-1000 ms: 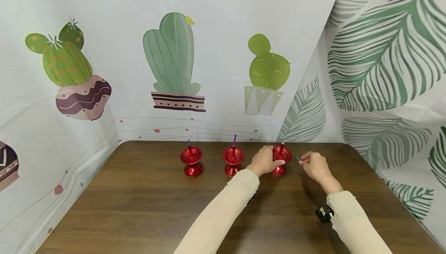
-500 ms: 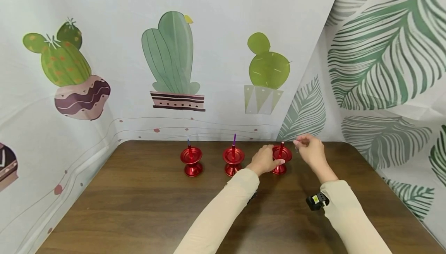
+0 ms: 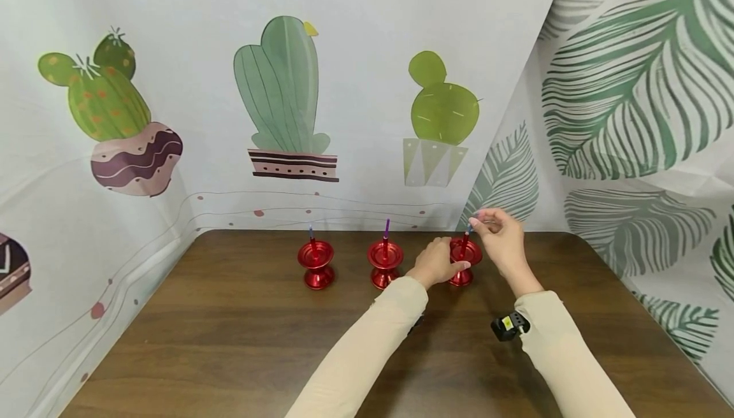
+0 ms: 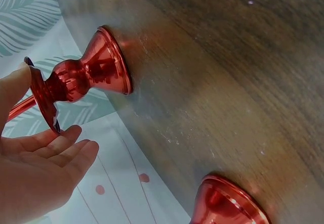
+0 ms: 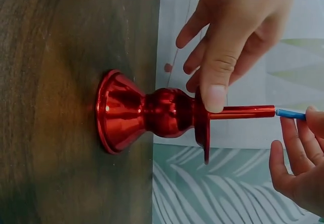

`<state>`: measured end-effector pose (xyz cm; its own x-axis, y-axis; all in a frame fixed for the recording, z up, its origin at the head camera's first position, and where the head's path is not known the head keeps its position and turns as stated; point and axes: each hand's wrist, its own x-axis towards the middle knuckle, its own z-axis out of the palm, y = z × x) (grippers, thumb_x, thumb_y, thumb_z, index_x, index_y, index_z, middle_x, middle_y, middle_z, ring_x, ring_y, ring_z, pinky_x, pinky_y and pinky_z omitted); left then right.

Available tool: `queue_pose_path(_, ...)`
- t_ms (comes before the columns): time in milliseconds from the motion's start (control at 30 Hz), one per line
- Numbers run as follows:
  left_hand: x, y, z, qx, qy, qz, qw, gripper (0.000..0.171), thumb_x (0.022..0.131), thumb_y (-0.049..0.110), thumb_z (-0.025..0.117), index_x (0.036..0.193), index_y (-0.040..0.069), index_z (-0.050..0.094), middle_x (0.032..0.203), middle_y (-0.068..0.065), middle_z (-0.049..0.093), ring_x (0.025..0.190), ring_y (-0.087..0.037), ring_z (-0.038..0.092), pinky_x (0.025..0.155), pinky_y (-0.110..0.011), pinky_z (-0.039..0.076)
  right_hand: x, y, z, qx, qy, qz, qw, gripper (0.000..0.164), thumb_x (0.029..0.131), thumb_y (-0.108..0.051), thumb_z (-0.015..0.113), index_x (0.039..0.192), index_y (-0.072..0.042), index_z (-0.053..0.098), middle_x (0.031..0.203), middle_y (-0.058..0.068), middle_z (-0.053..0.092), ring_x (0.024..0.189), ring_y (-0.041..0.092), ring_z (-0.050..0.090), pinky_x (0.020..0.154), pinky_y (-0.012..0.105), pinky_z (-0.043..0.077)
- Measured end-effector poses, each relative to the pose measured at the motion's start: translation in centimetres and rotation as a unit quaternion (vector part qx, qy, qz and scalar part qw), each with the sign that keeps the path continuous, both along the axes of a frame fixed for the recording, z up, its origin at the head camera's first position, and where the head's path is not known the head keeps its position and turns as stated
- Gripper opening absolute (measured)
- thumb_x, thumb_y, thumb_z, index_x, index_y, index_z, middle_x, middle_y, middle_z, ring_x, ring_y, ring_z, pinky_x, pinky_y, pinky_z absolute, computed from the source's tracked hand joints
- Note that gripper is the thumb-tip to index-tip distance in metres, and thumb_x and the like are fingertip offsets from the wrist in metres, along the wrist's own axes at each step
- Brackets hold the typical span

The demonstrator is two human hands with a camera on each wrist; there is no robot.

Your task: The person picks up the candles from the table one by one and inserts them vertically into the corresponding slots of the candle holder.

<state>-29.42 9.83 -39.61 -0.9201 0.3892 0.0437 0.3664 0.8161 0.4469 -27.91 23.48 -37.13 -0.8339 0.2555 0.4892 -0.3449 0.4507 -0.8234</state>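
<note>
My left hand (image 3: 434,264) grips the dish rim of the rightmost red candle holder (image 5: 169,112), thumb on the dish's upper side, and the holder stands upright on the table. Between the thumb and fingers of my right hand (image 3: 504,246) is a thin blue candle (image 5: 290,114). Its lower end meets the top of the holder's red tube (image 5: 243,112); whether it is inside cannot be told. To the left stand a middle red holder (image 3: 385,278) with a purple candle (image 3: 387,228) and a left red holder (image 3: 318,278) with a blue candle (image 3: 311,232).
The three holders stand in a row near the back edge of the brown wooden table (image 3: 258,341). A white cloth (image 3: 367,86) printed with cacti and leaves hangs close behind and at the sides.
My right hand has risen and moved left, bringing the blue candle from beside the rightmost holder to the top of its tube. The left hand has stayed at the dish.
</note>
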Motion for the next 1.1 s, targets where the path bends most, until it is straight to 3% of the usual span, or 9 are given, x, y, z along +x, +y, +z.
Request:
queue_pose_path(367,-0.1,0.1,-0.3,0.0,0.001,-0.001,1.0,0.067,0.088,0.046,0.067,0.139,0.007,0.048,0.125,-0.006,0.058,0.113,-0.018,0.058,0.09,-0.033,0.051,-0.3,0.0,-0.3,0.076,0.017,0.002,0.997,0.011,0.087,-0.001,0.068,0.096,0.005,0.066,0.092,0.02,0.068,0.072,-0.007,0.058,0.06,0.008,0.045)
queue_pose_path(667,-0.1,0.0,-0.5,0.004,0.006,-0.005,1.0,0.065,0.088,0.045,0.067,0.138,0.007,0.049,0.122,-0.006,0.058,0.111,-0.017,0.058,0.088,-0.032,0.052,-0.2,-0.2,-0.6,0.108,0.029,-0.004,0.994,0.008,0.088,-0.001,0.068,0.094,0.004,0.065,0.089,0.019,0.068,0.083,0.033,0.069,0.059,0.007,0.042)
queue_pose_path(1100,-0.2,0.0,-0.8,0.01,0.008,-0.004,0.9999,0.065,0.088,0.046,0.067,0.137,0.007,0.049,0.122,-0.006,0.058,0.109,-0.017,0.059,0.087,-0.032,0.052,-0.3,-0.4,-1.2,0.12,0.054,-0.015,0.991,0.009,0.085,0.001,0.07,0.092,0.006,0.066,0.084,0.02,0.069,0.079,0.033,0.068,0.064,0.002,0.037)
